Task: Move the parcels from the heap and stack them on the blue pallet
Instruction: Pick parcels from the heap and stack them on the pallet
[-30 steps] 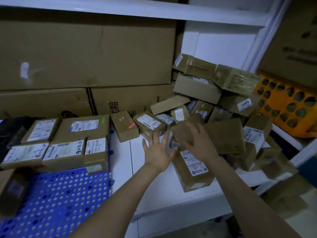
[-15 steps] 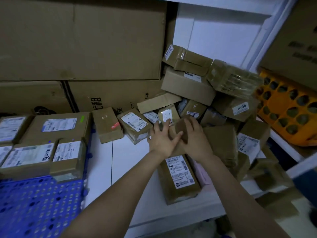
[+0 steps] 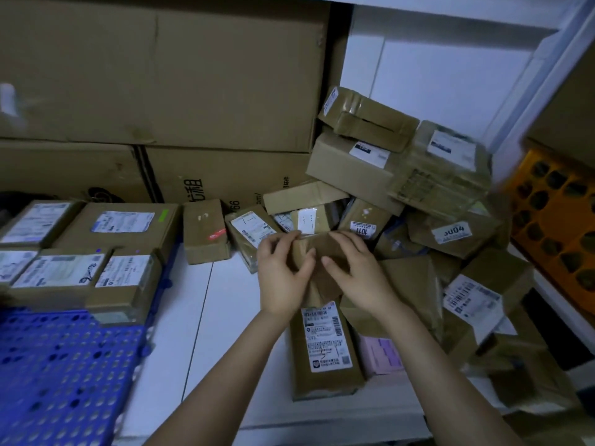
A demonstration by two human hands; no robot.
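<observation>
1. Both hands meet over a small brown parcel (image 3: 325, 252) at the front of the heap (image 3: 402, 194), which fills the right half of the white counter (image 3: 199, 304)
2. The left hand (image 3: 283, 278) curls its fingers round the parcel's left side, thumb lying across the cardboard
3. The right hand (image 3: 357, 275) clasps the parcel's right side, fingers wrapped over the far edge and thumb on top
4. The held parcel sits above the far end of a long box with a printed label (image 3: 325, 349), which lies flat on the counter pointing toward the camera
5. A pink packet (image 3: 381, 352) lies just beside that long box on its right
6. Behind the hands the heap rises against the white wall (image 3: 434, 75), its boxes tilted at mixed angles; one carries a tag reading 1011 (image 3: 362, 230)
7. The blue pallet (image 3: 64, 375) lies at the lower left, its near part bare grid
8. Five labelled parcels (image 3: 80, 252) already lie flat on the pallet's far part, packed side by side
9. One loose box with a red mark (image 3: 206, 235) stands on the counter between the pallet and the heap
10. Large cartons (image 3: 161, 75) line the back, and a yellow crate (image 3: 553, 226) sits at the right edge
</observation>
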